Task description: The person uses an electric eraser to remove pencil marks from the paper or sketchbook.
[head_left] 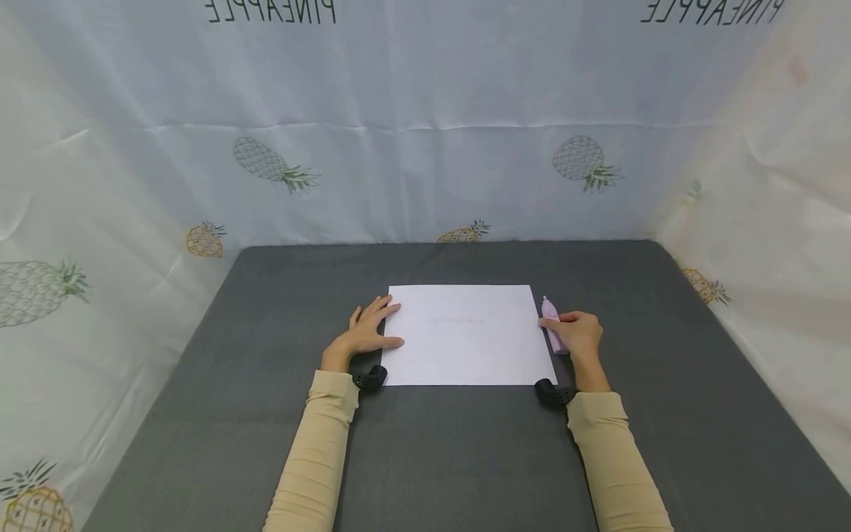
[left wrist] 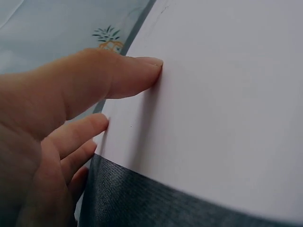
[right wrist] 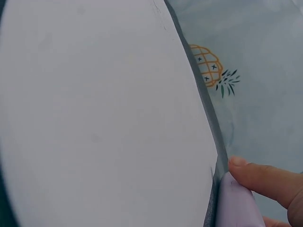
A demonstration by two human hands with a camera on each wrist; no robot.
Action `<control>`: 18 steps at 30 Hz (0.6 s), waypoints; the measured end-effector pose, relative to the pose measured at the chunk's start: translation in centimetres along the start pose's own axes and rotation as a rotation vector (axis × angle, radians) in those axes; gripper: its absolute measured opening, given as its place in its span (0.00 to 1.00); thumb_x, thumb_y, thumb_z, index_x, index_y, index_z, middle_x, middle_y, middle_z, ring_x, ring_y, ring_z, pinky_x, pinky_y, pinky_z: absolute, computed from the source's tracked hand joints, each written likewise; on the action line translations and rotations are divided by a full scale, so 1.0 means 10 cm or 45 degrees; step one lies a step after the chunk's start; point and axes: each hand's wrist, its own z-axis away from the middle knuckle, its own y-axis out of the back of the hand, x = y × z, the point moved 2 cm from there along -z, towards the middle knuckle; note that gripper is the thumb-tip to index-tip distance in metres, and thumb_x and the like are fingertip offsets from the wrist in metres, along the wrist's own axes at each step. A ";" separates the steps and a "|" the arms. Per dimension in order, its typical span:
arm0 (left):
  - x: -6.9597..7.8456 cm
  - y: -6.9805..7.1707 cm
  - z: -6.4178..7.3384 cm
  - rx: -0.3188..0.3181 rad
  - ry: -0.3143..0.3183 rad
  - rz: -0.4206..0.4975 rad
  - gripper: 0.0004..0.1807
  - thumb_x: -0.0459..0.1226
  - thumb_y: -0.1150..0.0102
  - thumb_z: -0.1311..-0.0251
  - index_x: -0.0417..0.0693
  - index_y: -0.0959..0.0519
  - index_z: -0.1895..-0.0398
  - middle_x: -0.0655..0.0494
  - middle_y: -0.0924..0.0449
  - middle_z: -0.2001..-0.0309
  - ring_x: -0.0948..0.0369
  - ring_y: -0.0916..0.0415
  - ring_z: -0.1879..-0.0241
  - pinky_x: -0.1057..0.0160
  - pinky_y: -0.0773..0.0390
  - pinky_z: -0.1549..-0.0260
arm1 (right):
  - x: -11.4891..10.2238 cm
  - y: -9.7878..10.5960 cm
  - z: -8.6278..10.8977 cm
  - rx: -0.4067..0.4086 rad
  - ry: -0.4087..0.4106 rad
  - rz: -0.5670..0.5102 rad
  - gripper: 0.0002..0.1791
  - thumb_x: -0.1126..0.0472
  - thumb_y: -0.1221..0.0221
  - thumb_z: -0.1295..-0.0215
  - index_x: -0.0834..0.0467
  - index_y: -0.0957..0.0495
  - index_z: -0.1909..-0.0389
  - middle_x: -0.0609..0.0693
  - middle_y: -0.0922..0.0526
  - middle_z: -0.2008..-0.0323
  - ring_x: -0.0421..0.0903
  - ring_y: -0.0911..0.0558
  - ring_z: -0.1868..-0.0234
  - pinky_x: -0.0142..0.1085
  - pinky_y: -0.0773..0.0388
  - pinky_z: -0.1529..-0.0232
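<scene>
A white sheet of paper (head_left: 468,351) lies flat on the dark grey table, with a faint line of marks across its upper middle. My left hand (head_left: 362,332) rests at the sheet's left edge, fingers spread and the thumb on the paper; in the left wrist view the thumb (left wrist: 113,75) reaches over the white surface. Just beyond the right edge, a pale purple pen-like tube (head_left: 550,310) with a narrow tip lies slanted. My right hand (head_left: 581,338) pinches it between thumb and fingers. In the right wrist view the thumb sits on the tube (right wrist: 236,205).
The dark grey table (head_left: 452,458) stretches around the sheet on all sides. Behind it and at both sides hangs a pale curtain (head_left: 399,177) printed with pineapples. Each wrist carries a small black device (head_left: 371,378).
</scene>
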 end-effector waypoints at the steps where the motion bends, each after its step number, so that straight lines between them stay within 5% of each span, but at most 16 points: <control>1: 0.00 0.00 0.00 0.002 -0.006 -0.003 0.43 0.47 0.39 0.43 0.45 0.44 0.26 0.43 0.57 0.22 0.44 0.65 0.21 0.35 0.69 0.27 | 0.00 0.00 -0.01 0.000 -0.002 0.005 0.28 0.52 0.33 0.43 0.69 0.21 0.50 0.67 0.21 0.49 0.53 0.26 0.56 0.29 0.34 0.71; 8: 0.03 -0.02 0.00 0.034 -0.034 -0.046 0.41 0.45 0.40 0.40 0.43 0.43 0.26 0.41 0.58 0.22 0.41 0.62 0.22 0.34 0.67 0.28 | -0.02 0.03 -0.04 -0.066 0.006 0.048 0.31 0.49 0.35 0.41 0.70 0.22 0.48 0.69 0.23 0.45 0.56 0.25 0.51 0.31 0.28 0.69; 14: 0.10 0.04 -0.01 0.063 -0.044 -0.077 0.39 0.46 0.37 0.42 0.42 0.37 0.29 0.40 0.57 0.23 0.38 0.57 0.24 0.31 0.60 0.30 | -0.20 0.15 -0.05 -0.118 0.101 0.103 0.34 0.46 0.42 0.36 0.71 0.28 0.42 0.70 0.26 0.41 0.63 0.29 0.40 0.52 0.25 0.43; 18: 0.14 0.06 -0.04 0.075 -0.024 -0.199 0.38 0.48 0.36 0.44 0.44 0.33 0.31 0.43 0.53 0.23 0.40 0.57 0.24 0.33 0.56 0.30 | -0.40 0.24 -0.06 -0.147 0.191 0.180 0.34 0.44 0.46 0.32 0.70 0.31 0.39 0.70 0.29 0.38 0.66 0.31 0.37 0.56 0.29 0.38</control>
